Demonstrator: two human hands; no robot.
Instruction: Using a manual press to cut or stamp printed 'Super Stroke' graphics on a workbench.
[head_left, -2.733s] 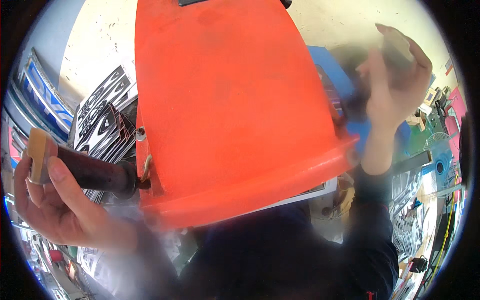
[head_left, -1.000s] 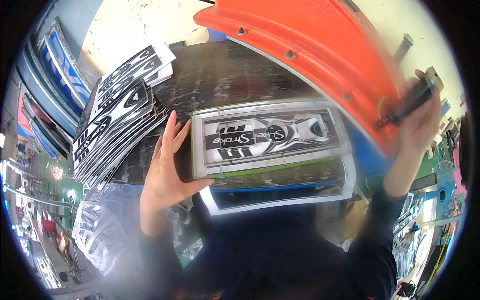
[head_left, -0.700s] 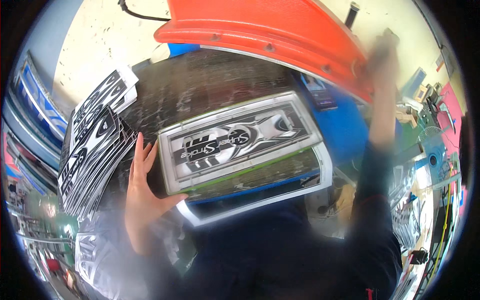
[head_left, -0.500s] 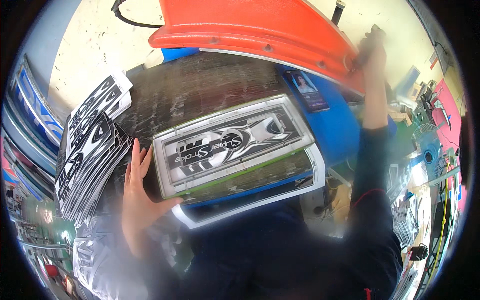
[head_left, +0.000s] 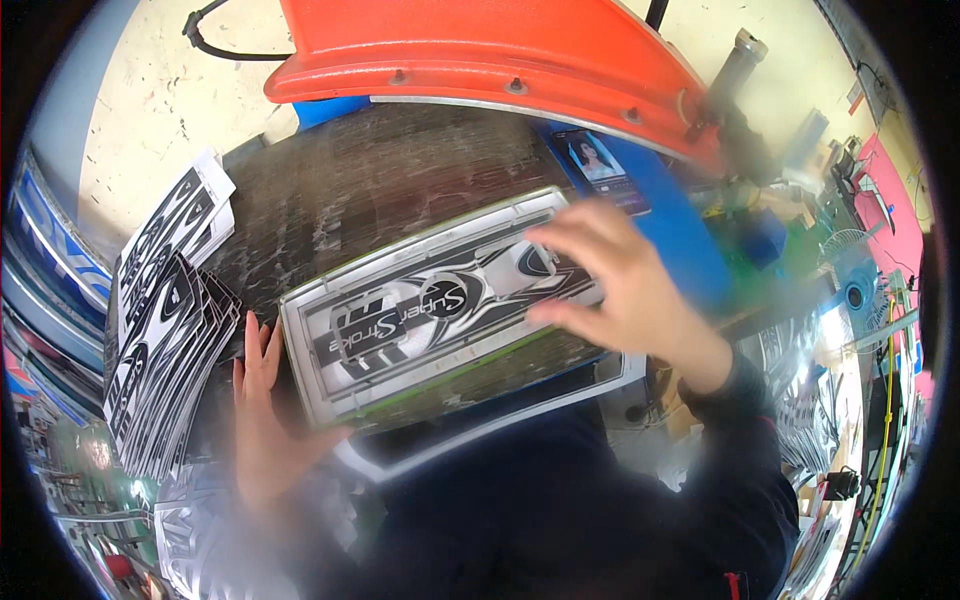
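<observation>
A rectangular frame-like cutting die (head_left: 325, 398) with pale, ridged edges lies on a dark, scuffed board (head_left: 400, 150). Through it shows a black, white and grey printed sheet (head_left: 375, 325). My left hand (head_left: 265, 430) is beside the die's left end, fingers and thumb spread, with nothing in its grasp. Over the right end hovers my right hand (head_left: 625, 285), thumb and fingers apart; whether the fingertips touch the die I cannot tell. Left of my left hand sits a fanned stack of similar printed sheets (head_left: 165, 350).
An orange press arm (head_left: 480, 50) spans the far side, with a dark handle (head_left: 738, 65) at its right. A phone (head_left: 600, 165) lies on a blue surface (head_left: 680, 240). A white-bordered sheet (head_left: 480, 435) lies along the near edge. A blue fan (head_left: 855, 295) stands far right.
My right hand has left the press arm's handle and come down to the die's right end. My left hand stays by the left end. The whole view has shifted slightly.
</observation>
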